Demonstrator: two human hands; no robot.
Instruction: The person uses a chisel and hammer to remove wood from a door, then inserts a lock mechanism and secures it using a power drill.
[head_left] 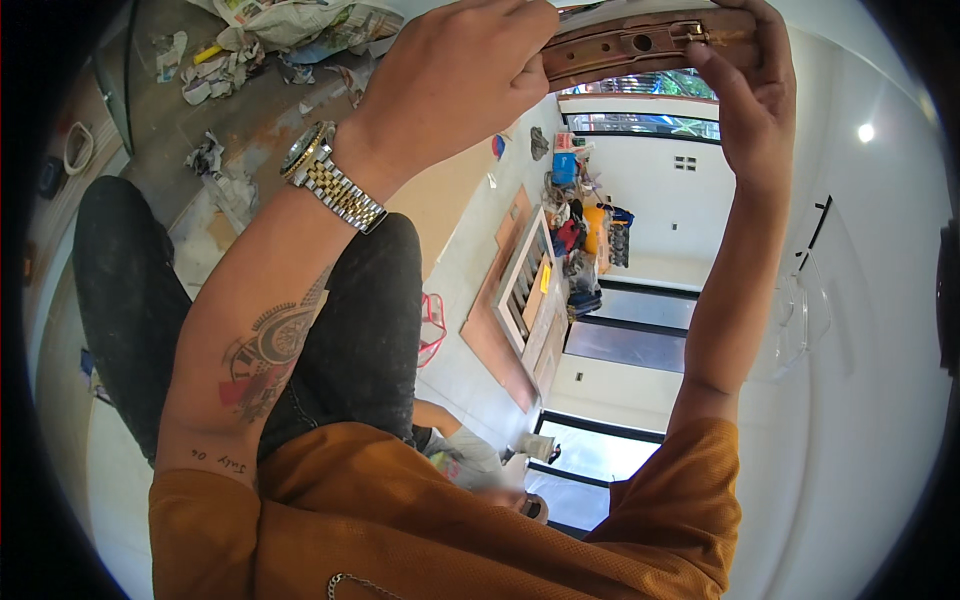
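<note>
Raised at the top of the head view is a long brown strip (605,52) with a row of holes and a small brass-coloured fitting (692,34) near its right end. Whether it is leather or wood I cannot tell. My left hand (455,80), a two-tone metal watch on its wrist, is closed at the strip's left end, its back to me. Closed round the right end is my right hand (755,105), the thumb pressed just below the brass fitting and the fingers behind. The strip's upper side runs out of the picture.
Crumpled paper (230,70) litters the brown surface at upper left. Beyond my knees, a framed panel (520,285) lies on brown board. Bags and a blue box (565,168) are heaped by the wall. Another person in a grey shirt (470,460) is nearby, close to a red-edged clear bag (431,330).
</note>
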